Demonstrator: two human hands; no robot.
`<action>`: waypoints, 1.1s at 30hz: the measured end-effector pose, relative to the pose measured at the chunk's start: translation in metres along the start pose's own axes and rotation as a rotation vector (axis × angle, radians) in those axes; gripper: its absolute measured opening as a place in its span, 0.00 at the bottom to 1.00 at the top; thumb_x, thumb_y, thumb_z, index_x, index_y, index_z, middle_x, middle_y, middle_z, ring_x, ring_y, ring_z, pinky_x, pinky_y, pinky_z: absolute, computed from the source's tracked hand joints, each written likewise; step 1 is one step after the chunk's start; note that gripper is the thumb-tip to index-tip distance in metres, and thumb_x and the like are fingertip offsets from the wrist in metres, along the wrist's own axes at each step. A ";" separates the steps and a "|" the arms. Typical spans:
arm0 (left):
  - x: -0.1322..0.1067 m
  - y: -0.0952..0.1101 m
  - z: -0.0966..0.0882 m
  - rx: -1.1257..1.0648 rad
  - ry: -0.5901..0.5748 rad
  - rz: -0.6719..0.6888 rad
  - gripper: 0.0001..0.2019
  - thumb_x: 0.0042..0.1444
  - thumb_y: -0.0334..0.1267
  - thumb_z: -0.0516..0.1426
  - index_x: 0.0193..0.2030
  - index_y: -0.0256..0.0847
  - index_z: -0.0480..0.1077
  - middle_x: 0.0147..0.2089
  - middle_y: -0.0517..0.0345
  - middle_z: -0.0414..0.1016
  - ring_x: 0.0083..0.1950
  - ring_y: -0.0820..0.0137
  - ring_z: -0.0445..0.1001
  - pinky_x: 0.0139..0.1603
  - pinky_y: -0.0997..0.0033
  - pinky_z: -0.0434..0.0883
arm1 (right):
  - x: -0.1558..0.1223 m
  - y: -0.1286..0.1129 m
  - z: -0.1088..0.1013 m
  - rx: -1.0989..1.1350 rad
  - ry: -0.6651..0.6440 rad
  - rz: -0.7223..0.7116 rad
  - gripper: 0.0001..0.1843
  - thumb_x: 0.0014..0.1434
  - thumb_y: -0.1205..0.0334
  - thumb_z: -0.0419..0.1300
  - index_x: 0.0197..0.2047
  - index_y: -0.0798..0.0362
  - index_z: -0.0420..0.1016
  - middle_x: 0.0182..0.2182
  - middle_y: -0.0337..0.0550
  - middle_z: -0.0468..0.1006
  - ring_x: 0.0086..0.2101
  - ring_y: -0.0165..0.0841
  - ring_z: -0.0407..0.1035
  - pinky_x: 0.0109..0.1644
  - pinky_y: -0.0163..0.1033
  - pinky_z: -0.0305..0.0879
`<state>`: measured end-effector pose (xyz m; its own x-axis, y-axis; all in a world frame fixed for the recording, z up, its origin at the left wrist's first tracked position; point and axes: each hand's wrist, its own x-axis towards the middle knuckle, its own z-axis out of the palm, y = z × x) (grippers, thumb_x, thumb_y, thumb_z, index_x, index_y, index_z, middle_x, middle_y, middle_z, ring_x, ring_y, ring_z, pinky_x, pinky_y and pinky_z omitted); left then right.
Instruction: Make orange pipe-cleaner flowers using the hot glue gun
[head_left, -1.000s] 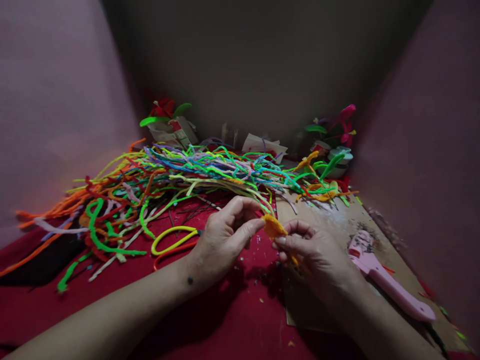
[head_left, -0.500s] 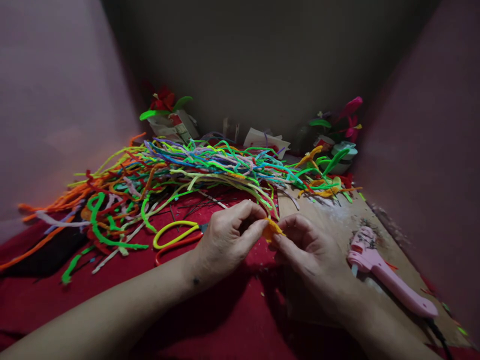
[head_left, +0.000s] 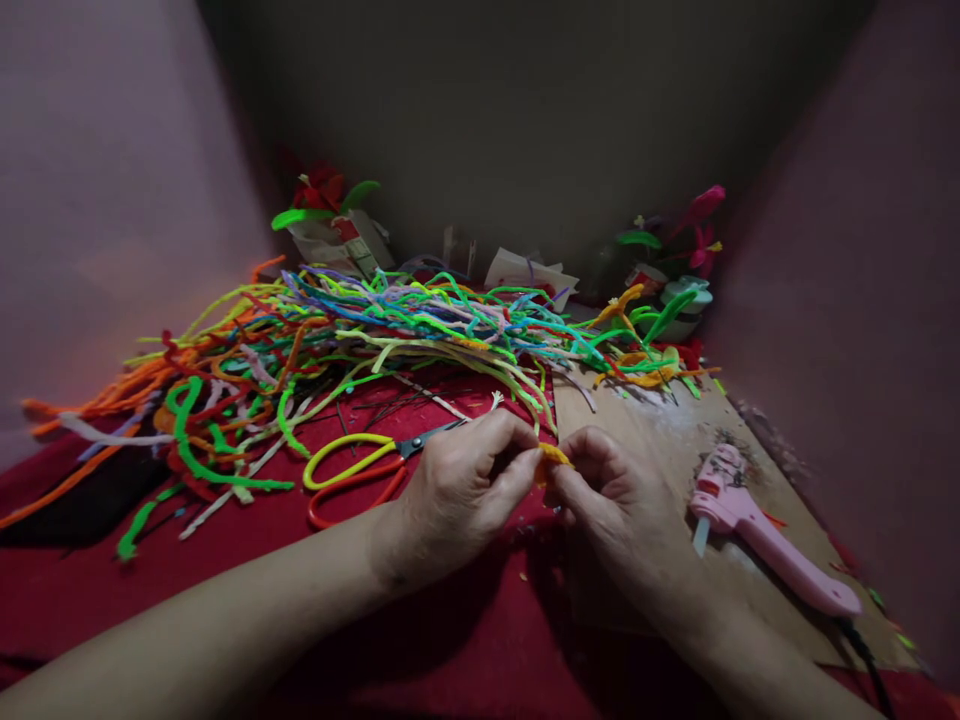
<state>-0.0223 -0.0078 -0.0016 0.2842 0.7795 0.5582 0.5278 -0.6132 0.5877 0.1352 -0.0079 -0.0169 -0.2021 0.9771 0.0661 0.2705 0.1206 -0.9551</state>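
Note:
My left hand and my right hand meet over the red cloth, fingertips almost touching. Between them is a small orange fuzzy piece, which looks like pipe cleaner; both hands pinch it between thumb and fingers. Much of its shape is hidden by the fingertips. A pale, small-tipped stem sticks up just behind my left hand. Scissors with one yellow and one red handle lie left of that hand, their blades partly behind it.
A large heap of coloured pipe cleaners spreads across the back. A pink glue gun lies on the brown board at right, its cord trailing forward. Pipe-cleaner flowers stand at the back left, others at the back right.
Both hands stay pinched on the orange piece, which has turned so that less of its flat side shows. The view has shifted slightly, and more of the scissors' blades is visible.

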 end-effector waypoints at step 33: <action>0.003 -0.008 -0.002 0.052 0.029 0.027 0.03 0.54 0.28 0.53 0.32 0.37 0.67 0.27 0.61 0.70 0.27 0.79 0.68 0.31 0.81 0.65 | -0.001 0.001 -0.004 0.325 -0.012 0.097 0.08 0.58 0.55 0.55 0.34 0.51 0.65 0.27 0.34 0.66 0.27 0.25 0.61 0.28 0.31 0.59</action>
<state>-0.0270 -0.0004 -0.0036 0.2759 0.7584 0.5905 0.5612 -0.6259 0.5416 0.1391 -0.0080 -0.0165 -0.2016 0.9790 -0.0310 -0.0245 -0.0367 -0.9990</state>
